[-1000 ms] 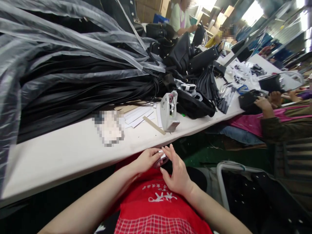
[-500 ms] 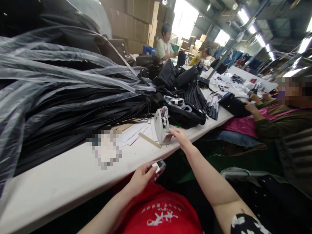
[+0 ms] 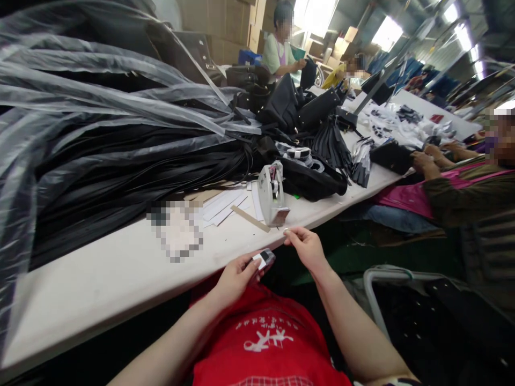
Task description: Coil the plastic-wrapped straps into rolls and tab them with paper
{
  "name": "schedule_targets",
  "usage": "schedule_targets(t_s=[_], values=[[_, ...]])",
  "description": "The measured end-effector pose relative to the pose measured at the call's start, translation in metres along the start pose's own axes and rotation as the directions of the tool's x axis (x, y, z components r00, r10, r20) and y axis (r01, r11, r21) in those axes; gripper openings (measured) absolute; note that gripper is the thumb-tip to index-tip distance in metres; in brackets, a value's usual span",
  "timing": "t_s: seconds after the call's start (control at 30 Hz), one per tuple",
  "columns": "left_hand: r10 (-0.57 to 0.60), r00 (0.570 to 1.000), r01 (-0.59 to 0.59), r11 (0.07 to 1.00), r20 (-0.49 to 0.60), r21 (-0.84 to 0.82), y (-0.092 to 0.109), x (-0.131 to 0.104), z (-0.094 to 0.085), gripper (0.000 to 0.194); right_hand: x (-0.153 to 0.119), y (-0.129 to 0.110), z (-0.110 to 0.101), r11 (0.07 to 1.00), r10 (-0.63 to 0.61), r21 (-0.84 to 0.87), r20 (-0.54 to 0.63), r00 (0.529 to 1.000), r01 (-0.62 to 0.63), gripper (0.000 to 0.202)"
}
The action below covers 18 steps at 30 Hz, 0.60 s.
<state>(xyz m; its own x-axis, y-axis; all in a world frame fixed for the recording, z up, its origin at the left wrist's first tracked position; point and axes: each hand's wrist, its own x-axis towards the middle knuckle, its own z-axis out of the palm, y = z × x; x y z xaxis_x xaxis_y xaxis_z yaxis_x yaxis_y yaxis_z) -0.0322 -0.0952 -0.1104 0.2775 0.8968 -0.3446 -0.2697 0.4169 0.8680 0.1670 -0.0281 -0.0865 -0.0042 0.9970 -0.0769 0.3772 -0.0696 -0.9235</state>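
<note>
While the white table bears heaped black straps, a pale tape dispenser stands near its front edge. Near the dispenser, the right hand presses its fingertips together, on what I cannot tell; the left hand, at the table's edge, grips a small dark packet.

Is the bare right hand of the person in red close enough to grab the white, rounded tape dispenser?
Probably yes: the right hand is close by the tape dispenser, and nothing shows between them. Its pinched fingers would likely need to open first.
</note>
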Motion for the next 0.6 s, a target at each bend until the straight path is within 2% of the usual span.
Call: schedule_targets(t_s=[0.1,0.23,0.47,0.6], values=[[0.053,0.999,-0.052,0.995,-0.006,0.083,-0.004,0.005,0.004,0.054,-0.031,-0.016,0.002,0.996,-0.045,0.08,0.143,0.989,0.034,0.026],[0.088,0.996,-0.085,0.99,-0.019,0.115,-0.004,0.008,0.012,0.05,-0.057,-0.021,0.015,0.994,0.04,0.094,0.225,0.974,-0.063,0.028],[0.08,0.997,-0.078,0.995,-0.023,0.061,-0.005,0.007,0.016,0.046,-0.059,0.004,0.029,0.974,0.182,0.091,0.217,0.959,-0.206,0.032],[0.116,0.986,-0.099,0.986,-0.123,0.137,-0.008,0.01,0.015,0.047,-0.058,0.007,0.03,0.966,0.18,0.133,0.279,0.943,-0.223,0.03]])
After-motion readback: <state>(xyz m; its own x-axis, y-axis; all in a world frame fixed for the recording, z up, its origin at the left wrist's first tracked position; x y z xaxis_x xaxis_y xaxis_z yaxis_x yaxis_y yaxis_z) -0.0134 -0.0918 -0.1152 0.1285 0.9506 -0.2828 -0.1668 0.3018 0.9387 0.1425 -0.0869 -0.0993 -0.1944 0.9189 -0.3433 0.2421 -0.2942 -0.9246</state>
